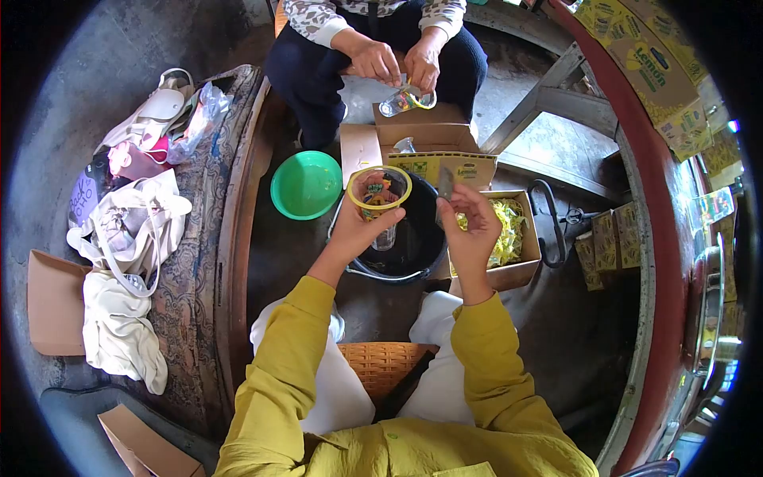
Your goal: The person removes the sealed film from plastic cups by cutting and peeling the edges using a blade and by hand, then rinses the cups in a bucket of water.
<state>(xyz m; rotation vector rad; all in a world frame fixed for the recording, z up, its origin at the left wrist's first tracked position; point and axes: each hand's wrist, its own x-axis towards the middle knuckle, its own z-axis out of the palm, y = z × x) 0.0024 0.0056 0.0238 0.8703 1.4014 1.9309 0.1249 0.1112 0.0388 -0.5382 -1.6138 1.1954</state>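
My left hand is wrapped round a clear plastic cup with a yellow rim and a printed, colourful label. The cup's mouth tilts up towards me. Just right of it, my right hand pinches a small flat grey piece, perhaps a blade; its exact kind is unclear. Below both hands stands a dark bucket, with another clear cup partly visible in it. Beside my right hand, an open carton holds many yellow-green wrappers.
Opposite me, a person's hands hold another clear cup above an open cardboard box. A green basin lies left of the bucket. Bags rest on a patterned bench. Lemon cartons are stacked right.
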